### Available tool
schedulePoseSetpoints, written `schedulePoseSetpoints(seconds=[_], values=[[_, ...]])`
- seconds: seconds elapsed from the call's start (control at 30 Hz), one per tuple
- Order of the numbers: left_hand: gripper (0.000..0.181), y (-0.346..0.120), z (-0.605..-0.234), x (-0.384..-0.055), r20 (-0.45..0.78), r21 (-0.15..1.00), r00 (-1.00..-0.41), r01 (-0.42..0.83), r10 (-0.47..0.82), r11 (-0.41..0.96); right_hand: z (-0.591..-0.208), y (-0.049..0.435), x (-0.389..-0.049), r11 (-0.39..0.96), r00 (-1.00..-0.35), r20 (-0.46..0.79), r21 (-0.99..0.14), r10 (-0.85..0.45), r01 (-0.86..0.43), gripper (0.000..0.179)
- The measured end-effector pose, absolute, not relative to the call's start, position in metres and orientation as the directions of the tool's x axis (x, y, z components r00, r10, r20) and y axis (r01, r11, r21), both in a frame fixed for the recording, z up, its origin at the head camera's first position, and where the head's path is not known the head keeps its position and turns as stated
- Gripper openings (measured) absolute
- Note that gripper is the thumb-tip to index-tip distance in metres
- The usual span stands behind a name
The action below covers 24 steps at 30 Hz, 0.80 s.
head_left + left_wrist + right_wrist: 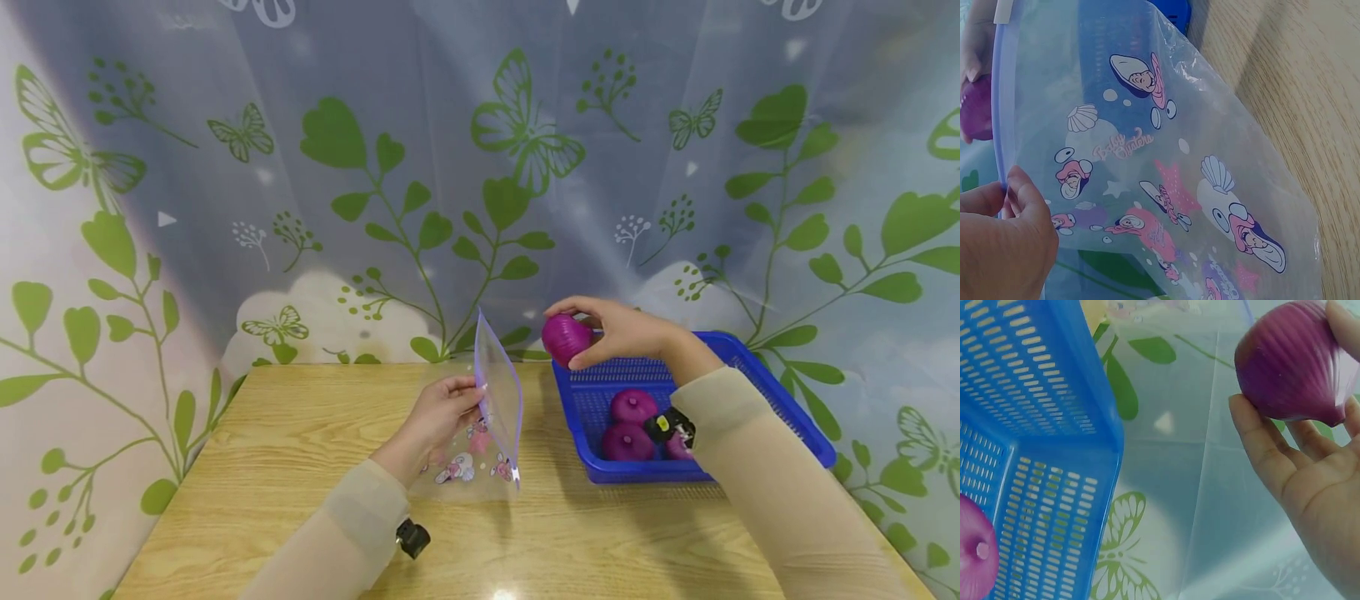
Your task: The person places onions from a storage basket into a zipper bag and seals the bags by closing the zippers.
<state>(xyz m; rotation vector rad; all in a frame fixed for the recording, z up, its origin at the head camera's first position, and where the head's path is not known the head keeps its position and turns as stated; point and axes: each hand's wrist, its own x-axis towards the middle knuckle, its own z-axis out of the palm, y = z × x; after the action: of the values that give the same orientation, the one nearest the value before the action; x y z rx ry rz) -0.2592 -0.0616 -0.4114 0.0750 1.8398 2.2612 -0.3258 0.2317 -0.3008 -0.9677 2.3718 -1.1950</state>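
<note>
My left hand (447,410) pinches the purple rim of a clear zip bag (501,392), whose mouth gapes toward the right. Cartoon oysters, shells and stars are printed on the bag, as the left wrist view shows. In my right hand (617,330) is a red onion (567,338), held between thumb and fingers above the left back corner of a blue basket (581,450). The onion is apart from the bag. Inside the basket lie more red onions, among them one at the back (633,406) and one in front (628,442); my right wrist partly hides another.
The basket stands on the right of a wooden table (285,467), with slotted sides. Behind the table hangs a curtain (420,108) printed with green leaves and butterflies. A small black camera (412,538) is strapped at my left wrist.
</note>
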Motion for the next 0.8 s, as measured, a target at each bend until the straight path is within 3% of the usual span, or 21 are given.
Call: schedulePoseSetpoints(seconds=[0.8], values=[[0.03, -0.056, -0.412, -0.26, -0.089, 0.975, -0.973, -0.129, 0.212, -0.183, -0.306, 0.187, -0.312, 0.35, -0.694, 0.089, -0.813, -0.715, -0.465, 0.078]])
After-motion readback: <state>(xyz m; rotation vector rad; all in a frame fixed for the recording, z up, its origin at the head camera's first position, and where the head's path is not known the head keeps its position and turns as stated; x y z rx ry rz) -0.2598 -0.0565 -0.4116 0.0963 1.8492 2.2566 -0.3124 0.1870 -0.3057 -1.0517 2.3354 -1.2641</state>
